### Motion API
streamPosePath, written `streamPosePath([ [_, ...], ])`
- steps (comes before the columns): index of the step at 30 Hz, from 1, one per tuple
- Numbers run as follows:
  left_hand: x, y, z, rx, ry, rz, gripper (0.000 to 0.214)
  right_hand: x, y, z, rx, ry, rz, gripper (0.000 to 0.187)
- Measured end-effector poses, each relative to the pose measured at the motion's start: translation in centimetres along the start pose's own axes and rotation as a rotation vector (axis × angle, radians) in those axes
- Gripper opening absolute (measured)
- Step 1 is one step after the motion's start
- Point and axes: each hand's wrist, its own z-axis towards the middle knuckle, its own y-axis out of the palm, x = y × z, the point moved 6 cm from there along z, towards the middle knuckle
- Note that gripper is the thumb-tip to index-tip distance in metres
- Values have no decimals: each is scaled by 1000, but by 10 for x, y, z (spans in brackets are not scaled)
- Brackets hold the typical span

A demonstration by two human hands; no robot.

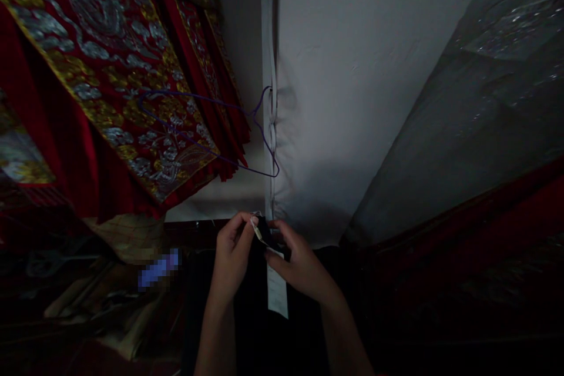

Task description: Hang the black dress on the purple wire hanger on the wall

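Left hand (232,242): thumb and finger pinched narrow on the edge of the dark cloth (266,228), at a small pale strip (258,232). Right hand (296,251): thumb and fingers closed on the same cloth, thumb at the top of the white label (277,292). Cloth sits between both hands, near side, center; label hangs down toward the near side. Farther out, purple hanger (253,113) hangs with its hook at the white cord (270,35) along the wall (343,59). Far left: red embroidered fabric (132,79). Right: shiny sheet (445,135). Dim light; fingertip contact partly hidden.
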Motion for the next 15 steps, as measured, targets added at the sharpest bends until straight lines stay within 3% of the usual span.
streamPosePath([
  [3, -6, -3, 3, -12, -31, 26, 35, -3, -14, -3, 110, -10, -15, 8],
  [7, -11, -4, 1, -65, -59, 23, 34, 1, -33, -5, 264, 14, -3, 24],
  [11, -15, -14, 0, -86, -67, -96, 34, 21, -67, -5, 521, 100, 67, 25],
  [13, -12, -20, -1, -77, -50, -142, 33, 30, -77, -3, 546, 117, -1, 20],
  [15, -6, -20, -2, -62, -14, -159, 32, 38, -73, 1, 449, 135, -72, 24],
])
